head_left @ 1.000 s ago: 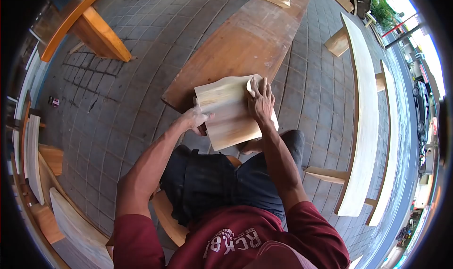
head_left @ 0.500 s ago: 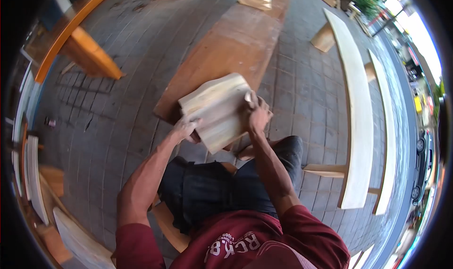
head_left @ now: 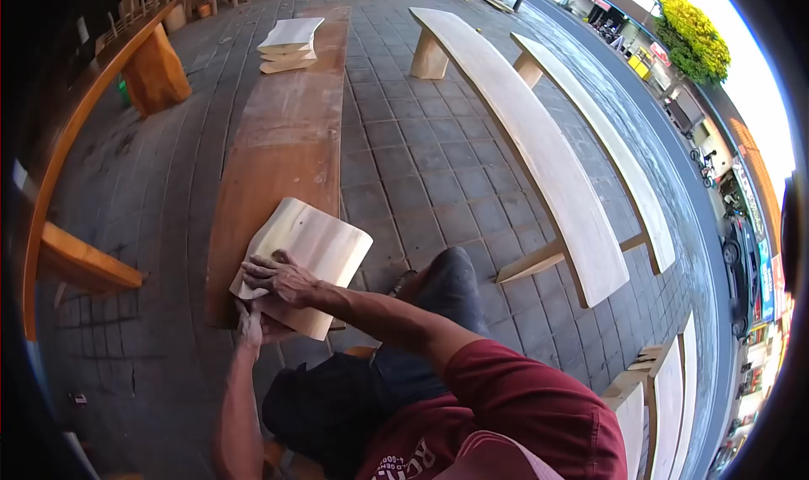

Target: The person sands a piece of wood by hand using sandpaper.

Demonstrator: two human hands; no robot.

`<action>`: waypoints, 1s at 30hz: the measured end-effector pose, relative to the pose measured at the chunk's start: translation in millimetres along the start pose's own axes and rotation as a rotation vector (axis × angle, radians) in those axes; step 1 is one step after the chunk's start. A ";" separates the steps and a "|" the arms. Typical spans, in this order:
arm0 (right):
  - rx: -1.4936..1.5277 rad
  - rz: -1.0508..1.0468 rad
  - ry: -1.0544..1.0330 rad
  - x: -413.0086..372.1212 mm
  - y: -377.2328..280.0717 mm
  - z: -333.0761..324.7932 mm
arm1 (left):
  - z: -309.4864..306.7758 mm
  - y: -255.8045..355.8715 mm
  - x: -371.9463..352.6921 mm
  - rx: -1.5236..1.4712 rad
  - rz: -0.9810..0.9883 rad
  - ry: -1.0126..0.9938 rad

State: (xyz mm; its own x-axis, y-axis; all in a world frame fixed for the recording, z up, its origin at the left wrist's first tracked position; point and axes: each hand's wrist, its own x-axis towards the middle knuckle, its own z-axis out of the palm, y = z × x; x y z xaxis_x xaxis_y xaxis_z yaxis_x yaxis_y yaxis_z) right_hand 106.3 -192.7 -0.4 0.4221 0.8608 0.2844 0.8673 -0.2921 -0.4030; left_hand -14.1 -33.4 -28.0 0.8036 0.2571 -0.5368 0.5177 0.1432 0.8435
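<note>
A pale wooden board point(head_left: 316, 242) with wavy edges rests tilted over the near end of a long brown bench point(head_left: 278, 168). At the board's near left corner my left hand point(head_left: 254, 324) grips the edge from below, its fingers partly hidden. My right hand point(head_left: 285, 279) reaches across and presses on the board's left edge with bent fingers. Under those fingers shows a thin pale piece that looks like sandpaper point(head_left: 246, 289).
Several similar boards point(head_left: 291, 35) lie stacked on the bench's far end. Two long pale benches point(head_left: 527, 143) stand to the right, and an orange wooden bench point(head_left: 72, 126) is on the left. More pale planks point(head_left: 666, 404) are at the lower right. Beyond runs a road point(head_left: 590, 42).
My right hand has moved from the board's right side across to its left edge, next to my left hand. The board has turned a little, and the head view has swung to the right.
</note>
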 end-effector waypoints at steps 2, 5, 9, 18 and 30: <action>-0.030 -0.023 0.024 -4.5 18.6 -2.9 | -6.9 6.5 -2.1 0.003 -0.109 -0.034; 0.005 0.096 0.157 -2.4 25.4 -7.3 | -8.8 12.3 -2.5 0.114 -0.099 0.010; 0.017 0.160 0.200 -3.8 21.6 10.5 | -28.6 -27.1 35.7 0.292 0.139 0.075; 0.024 0.069 0.268 -14.0 -16.4 7.3 | -31.5 -2.5 23.8 0.332 0.237 -0.105; -0.210 0.307 0.321 15.1 35.8 12.5 | -7.2 22.5 -5.0 0.331 0.134 -0.068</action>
State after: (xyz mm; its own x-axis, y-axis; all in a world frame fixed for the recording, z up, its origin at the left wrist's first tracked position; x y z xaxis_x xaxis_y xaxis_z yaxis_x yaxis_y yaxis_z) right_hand 140.4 -185.0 -21.4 0.6978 0.5595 0.4473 0.7107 -0.6184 -0.3353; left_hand -8.6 -24.6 -6.2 0.8827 0.1874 -0.4309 0.4643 -0.2073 0.8611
